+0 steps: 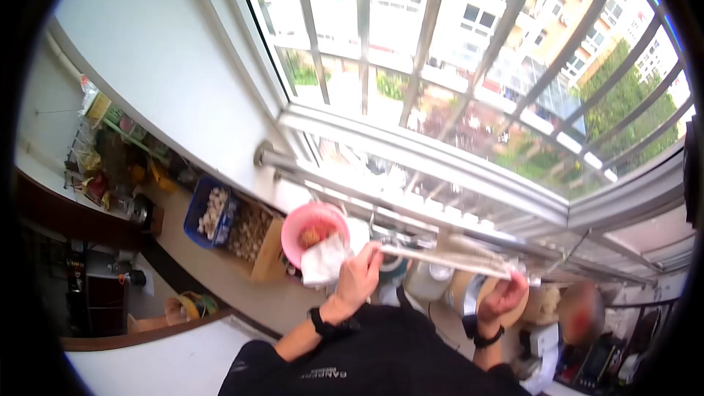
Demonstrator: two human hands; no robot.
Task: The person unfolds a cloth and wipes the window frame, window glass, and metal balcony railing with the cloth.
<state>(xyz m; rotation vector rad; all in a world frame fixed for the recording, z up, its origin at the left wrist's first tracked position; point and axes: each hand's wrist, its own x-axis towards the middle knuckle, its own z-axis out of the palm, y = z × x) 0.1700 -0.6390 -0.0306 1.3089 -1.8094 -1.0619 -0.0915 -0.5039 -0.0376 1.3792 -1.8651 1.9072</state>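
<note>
I held a pale cloth (442, 258) stretched out in front of me, just below the window (422, 130). My left hand (359, 276) was closed on one end, thumb and fingers together, and my right hand (505, 298) had a narrow pinch on the other; the fabric ran between them in a fairly straight line, slanting lower toward the right. The finer weave and the far edge were too washed out by the glare to tell.

To hold it well, I judged, both grips needed to sit at the very corners, with equal pull, so the near edge stayed taut without folding. Raising the right side a little would have levelled it. The rail (323, 176) lay just beyond, easy to snag on, so a slow, even movement suited best. Near my left hand, a white rag (323, 261) hung over the pink basin (292, 229), a place to avoid brushing.
</note>
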